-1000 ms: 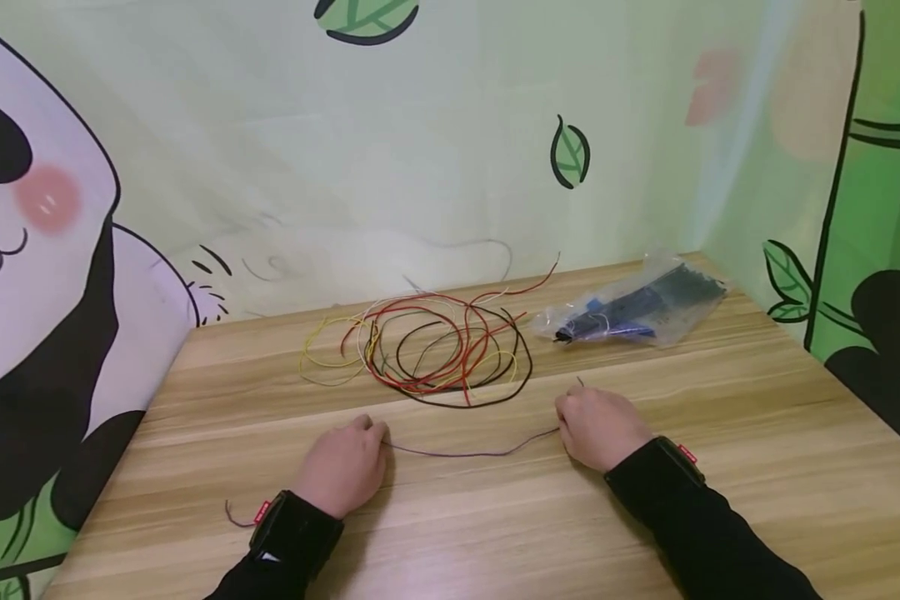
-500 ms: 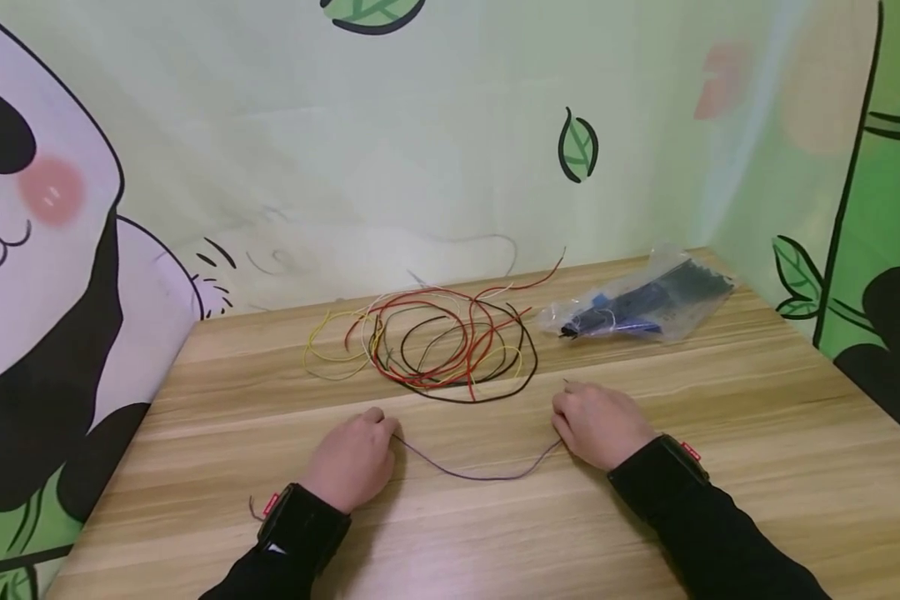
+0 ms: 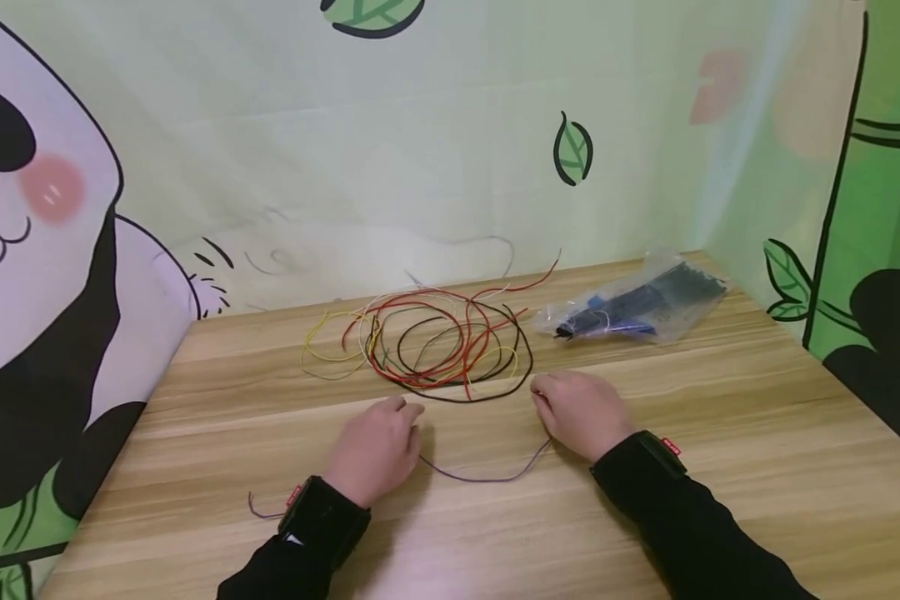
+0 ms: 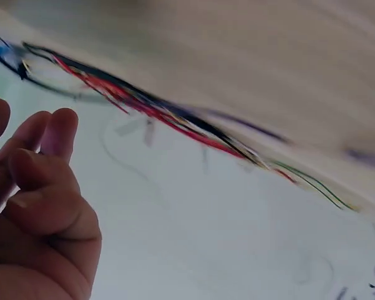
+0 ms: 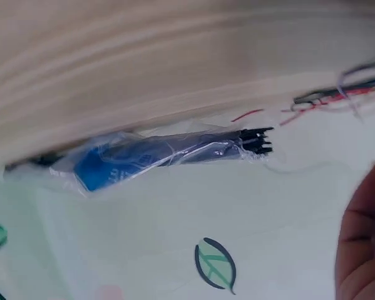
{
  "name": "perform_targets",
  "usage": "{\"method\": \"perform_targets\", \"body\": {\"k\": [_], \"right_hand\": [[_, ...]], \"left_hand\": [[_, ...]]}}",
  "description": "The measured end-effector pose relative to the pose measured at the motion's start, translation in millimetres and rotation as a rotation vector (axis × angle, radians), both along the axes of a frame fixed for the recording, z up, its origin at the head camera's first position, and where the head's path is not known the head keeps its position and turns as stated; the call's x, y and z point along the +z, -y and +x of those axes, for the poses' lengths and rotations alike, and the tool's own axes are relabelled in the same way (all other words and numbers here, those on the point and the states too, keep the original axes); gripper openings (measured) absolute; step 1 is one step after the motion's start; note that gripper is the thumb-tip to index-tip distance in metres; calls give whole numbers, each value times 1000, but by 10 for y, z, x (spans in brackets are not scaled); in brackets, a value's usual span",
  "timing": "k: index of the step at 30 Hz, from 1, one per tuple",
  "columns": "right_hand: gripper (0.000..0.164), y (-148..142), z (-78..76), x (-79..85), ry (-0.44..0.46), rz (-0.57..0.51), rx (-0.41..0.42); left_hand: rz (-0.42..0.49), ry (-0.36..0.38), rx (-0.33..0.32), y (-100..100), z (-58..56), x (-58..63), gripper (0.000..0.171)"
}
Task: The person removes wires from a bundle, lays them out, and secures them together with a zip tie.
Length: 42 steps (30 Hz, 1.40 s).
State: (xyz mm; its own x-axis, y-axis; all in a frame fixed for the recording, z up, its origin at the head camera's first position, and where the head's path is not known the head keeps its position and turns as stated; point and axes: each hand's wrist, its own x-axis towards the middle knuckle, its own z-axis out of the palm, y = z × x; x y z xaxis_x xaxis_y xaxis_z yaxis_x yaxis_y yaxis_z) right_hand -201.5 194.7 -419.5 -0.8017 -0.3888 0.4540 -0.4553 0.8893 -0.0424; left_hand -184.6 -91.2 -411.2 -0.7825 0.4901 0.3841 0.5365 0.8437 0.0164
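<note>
**Handling a Single Purple Wire Beside the Wire Coil**

Landmark: the coil of mixed wires [image 3: 462,333] lying on the wooden table [image 3: 510,542].

Workpiece location: the purple wire [image 3: 480,481] is on the near side of the coil, apart from it. Its middle sags in a shallow curve between the hands; its bent free end [image 3: 251,505] shows beyond the left wrist, to the near left of the coil.

Grip status:
- Right hand [image 3: 585,414], near the coil's right front edge: fingers curled, apparently pinching the wire. The contact point is hidden.
- Left hand [image 3: 373,450], at the coil's left front: fingers loosely bent, with a gap between thumb and fingers. No wire is visible between them; the strand passes beneath the hand.

Keep-clear item: the plastic bag [image 3: 633,308], right of the coil.

Good practice (judgement):
1. Maintain the right pinch lightly; a thin wire should kink if squeezed or bent sharply.
2. Before applying tension, secure the strand with the left fingertips.
3. Draw out slack evenly, following the wire's natural curve.
4. Keep the right fingers clear of the coil's outer black loop, which could snag.
</note>
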Motion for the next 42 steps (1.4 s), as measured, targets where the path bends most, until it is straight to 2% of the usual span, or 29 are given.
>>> {"method": "perform_targets", "body": {"k": [3, 7, 10, 19, 23, 27, 31, 35, 38, 42], "right_hand": [[6, 123, -66, -35, 6, 4, -2], [18, 267, -116, -73, 44, 16, -9], [24, 355, -148, -93, 73, 20, -1], [29, 493, -269, -99, 135, 35, 13], [17, 504, -257, -108, 163, 59, 15], [2, 513, -240, -112, 177, 54, 30], [11, 511, -251, -79, 167, 64, 16], [9, 485, -248, -21, 152, 63, 15], [6, 495, -220, 17, 141, 44, 38], [9, 552, -189, 42, 134, 13, 52]], "left_hand": [[-23, -3, -9, -201, 19, -7, 14], [-45, 5, -21, -452, 58, -21, 10], [-52, 4, -32, -548, 76, -42, 11], [27, 68, -15, -571, 86, -59, 13], [66, 94, 6, -561, 82, -57, 16], [72, 86, 22, -540, 91, -57, 15], [73, 47, 19, -536, 102, -45, 13], [40, -52, 34, -538, 131, -50, 11], [25, -105, 76, -516, 180, -60, 15], [59, -141, 149, -476, 224, -52, 25]]}}
